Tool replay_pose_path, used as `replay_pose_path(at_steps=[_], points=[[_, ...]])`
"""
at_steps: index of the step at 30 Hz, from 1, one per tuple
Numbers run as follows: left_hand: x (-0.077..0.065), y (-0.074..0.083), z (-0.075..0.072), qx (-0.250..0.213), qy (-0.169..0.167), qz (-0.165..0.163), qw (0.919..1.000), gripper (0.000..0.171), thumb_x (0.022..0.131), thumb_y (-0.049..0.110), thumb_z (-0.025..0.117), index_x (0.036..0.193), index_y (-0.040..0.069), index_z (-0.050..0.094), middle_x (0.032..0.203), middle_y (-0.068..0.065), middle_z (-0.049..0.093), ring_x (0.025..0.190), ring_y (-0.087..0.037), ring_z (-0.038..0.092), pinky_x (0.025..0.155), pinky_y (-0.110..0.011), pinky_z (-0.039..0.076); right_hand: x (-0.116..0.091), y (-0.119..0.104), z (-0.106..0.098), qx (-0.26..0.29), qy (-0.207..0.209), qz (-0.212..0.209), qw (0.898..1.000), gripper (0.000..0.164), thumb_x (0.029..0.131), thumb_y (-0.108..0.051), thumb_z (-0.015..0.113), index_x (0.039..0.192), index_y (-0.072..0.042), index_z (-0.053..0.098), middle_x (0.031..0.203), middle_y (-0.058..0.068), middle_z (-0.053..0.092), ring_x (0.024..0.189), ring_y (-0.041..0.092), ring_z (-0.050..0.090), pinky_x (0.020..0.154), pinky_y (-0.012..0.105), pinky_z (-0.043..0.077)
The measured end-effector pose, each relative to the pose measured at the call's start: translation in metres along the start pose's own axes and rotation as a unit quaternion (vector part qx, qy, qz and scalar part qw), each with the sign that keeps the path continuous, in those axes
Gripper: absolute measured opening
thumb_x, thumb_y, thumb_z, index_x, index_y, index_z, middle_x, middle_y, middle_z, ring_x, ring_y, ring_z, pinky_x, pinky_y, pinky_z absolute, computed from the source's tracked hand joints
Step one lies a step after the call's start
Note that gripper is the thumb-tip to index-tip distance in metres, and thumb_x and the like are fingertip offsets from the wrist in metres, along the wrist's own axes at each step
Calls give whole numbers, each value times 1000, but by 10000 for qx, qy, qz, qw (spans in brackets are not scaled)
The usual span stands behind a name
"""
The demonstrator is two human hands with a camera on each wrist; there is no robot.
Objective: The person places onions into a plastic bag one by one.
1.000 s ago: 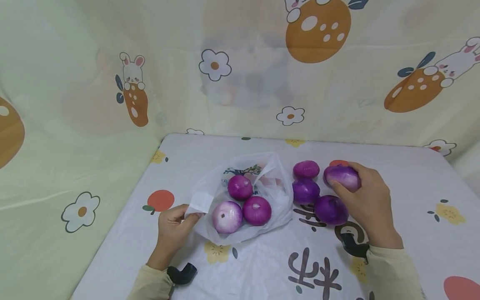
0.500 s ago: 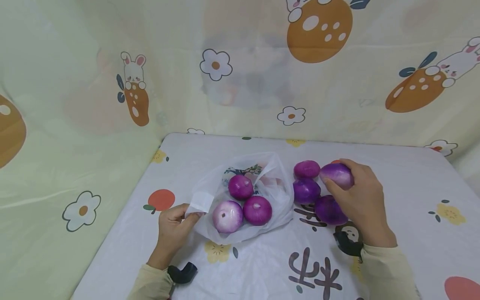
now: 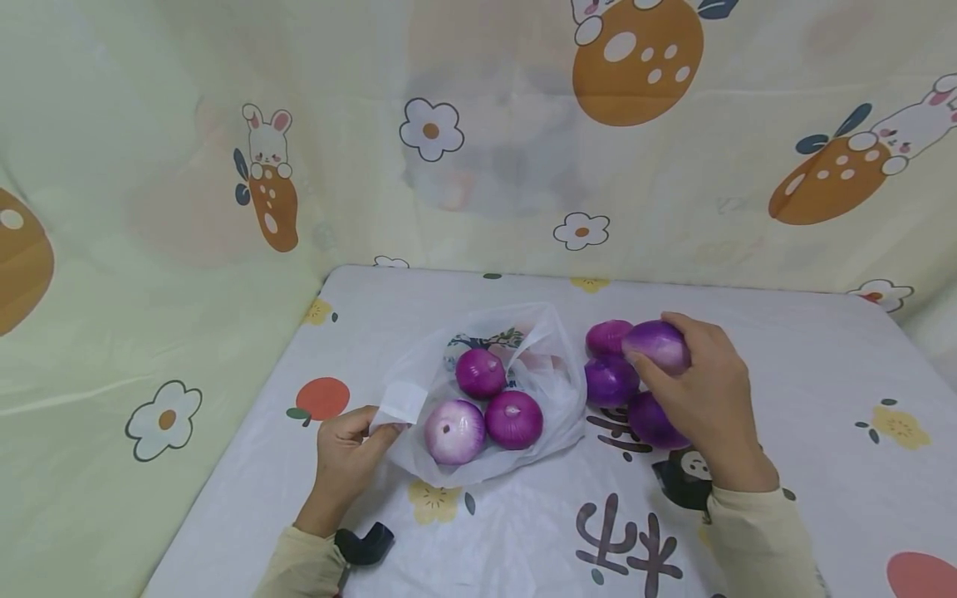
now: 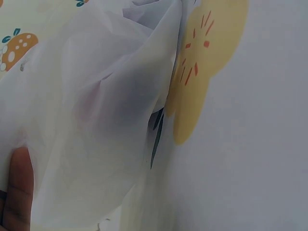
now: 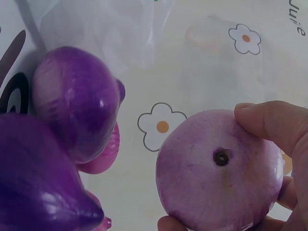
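A pale purple onion point(image 3: 658, 345) is gripped between the thumb and fingers of my right hand point(image 3: 710, 390). In the right wrist view the held onion point(image 5: 219, 168) shows its brown root spot. Three more onions lie below and left of that hand: a pink-purple one point(image 3: 607, 337), a dark one point(image 3: 611, 381) and another dark one point(image 3: 655, 421), partly covered by the hand. My left hand point(image 3: 350, 457) pinches the edge of a white plastic bag point(image 3: 404, 403), whose mouth spreads open. Inside sit three onions, one pale point(image 3: 454, 432). The left wrist view shows the bag's side point(image 4: 96, 144) and a fingertip.
A white patterned cloth covers the table point(image 3: 822, 415), with printed flowers and dark characters. Behind it hangs a cream curtain point(image 3: 508, 183) with rabbit and carrot prints, and another side of it runs along the left.
My right hand has moved left with the onion, from the right of the loose onions to partly over the pink-purple one. The left hand and the bag stay in place.
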State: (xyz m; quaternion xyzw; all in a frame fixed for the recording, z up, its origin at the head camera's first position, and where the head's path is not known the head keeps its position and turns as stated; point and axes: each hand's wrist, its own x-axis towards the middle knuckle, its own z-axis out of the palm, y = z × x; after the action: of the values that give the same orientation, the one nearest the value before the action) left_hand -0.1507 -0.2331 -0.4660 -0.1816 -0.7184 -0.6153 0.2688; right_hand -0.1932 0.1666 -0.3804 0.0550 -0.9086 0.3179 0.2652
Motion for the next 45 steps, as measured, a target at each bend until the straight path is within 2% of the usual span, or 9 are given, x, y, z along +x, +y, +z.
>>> replay_pose_path(at_steps=[10,22,32,45], points=[[-1,0,-1,32,-43,-90,9999,17,80,-18,70,86,-4,78,88,9,78,73,-6,64,63,-20,52,1,-12,8,66,42,-184,9998,60,82,-23,86,133,-1,64,128,27,64,117,46,60,93,70,49],[0,-1,-1,15,-48,-6,10000,17,80,-18,69,86,-6,78,88,7,78,73,-6,66,63,-20,54,2,-26,12,184,15,-208,9996,60,82,-24,85,134,-4,65,132,23,65,122,45,59,93,68,49],[0,-2,-1,-11,-70,-7,10000,16,80,-19,69,87,-6,77,88,7,78,74,-6,65,64,-20,54,2,-33,19,271,25,-483,9985,60,80,-20,88,133,-2,65,130,23,66,122,42,58,97,66,47],[1,0,1,-130,-4,-39,9999,17,77,-21,69,83,-7,76,84,8,77,70,-3,63,60,-18,51,1,-50,28,456,-265,-467,9975,59,83,-18,85,136,-2,63,133,24,62,123,42,58,95,68,49]])
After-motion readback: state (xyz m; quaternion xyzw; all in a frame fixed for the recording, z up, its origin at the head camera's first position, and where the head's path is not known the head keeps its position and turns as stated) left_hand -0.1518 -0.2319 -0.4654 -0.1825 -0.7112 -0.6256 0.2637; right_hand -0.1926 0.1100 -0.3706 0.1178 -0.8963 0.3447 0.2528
